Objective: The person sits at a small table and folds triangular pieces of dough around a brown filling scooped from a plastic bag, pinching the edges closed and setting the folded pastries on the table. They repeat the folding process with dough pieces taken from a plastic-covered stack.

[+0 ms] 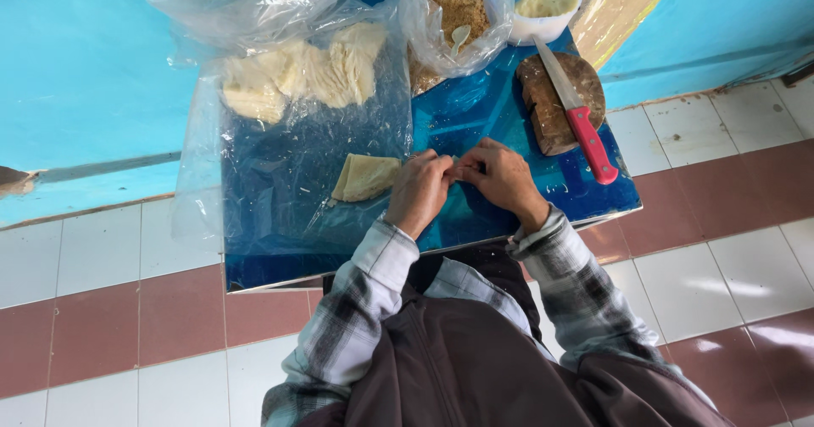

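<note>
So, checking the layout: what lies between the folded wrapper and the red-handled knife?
In the head view, both hands, left and right, sit between the folded wrapper and the red-handled knife.

- table (509, 122): glossy blue
- wall (85, 79): turquoise
- floor tiles (170, 317): white and reddish-brown
- knife (579, 122): red handle
- sleeves (356, 308): grey-white plaid
- wrappers (305, 71), folded wrapper (365, 177): pale cream
- cutting board (551, 105), far right: brown

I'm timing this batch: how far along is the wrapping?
Done: one folded piece lies on the blue table. In hand: left hand and right hand pinch another, mostly hidden. Left: a pile of wrappers and a bag of filling.
</note>
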The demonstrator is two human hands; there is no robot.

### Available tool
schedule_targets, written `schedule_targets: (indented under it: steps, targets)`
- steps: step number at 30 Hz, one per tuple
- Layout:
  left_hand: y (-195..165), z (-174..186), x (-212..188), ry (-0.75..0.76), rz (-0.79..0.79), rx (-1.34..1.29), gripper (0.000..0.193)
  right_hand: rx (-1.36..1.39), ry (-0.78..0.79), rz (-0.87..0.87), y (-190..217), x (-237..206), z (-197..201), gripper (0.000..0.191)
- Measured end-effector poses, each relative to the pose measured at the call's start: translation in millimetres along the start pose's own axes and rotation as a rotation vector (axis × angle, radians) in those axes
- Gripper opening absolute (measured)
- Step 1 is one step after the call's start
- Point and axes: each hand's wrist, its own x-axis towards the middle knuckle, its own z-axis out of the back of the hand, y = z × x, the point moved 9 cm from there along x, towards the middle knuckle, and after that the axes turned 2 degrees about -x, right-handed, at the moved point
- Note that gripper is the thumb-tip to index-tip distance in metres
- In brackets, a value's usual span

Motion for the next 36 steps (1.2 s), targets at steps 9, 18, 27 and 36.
schedule_targets:
  steps: [9,18,27,36]
  targets:
    - [50.1,-28.5,26.5,0.295,0.379,0.035,0.006,-0.356,-0.231,0.321,57.6,-33.1,21.0,0.006]
    - [3.0,-3.4,6.3,-0.004,-0.027,0.018,0.011,-0.226,-0.129,0.199,29.9,-7.0,14.4,0.006]
    - [18.8,-10.2,22.0,0.027,0.004,0.006,0.007,-0.321,-0.204,0.275,45.2,-17.9,21.5,0.01]
    - [7.0,-4.5,13.0,0.05,0.005,-0.013,0.011,-0.151,-0.158,0.186,23.8,0.9,18.3,0.017]
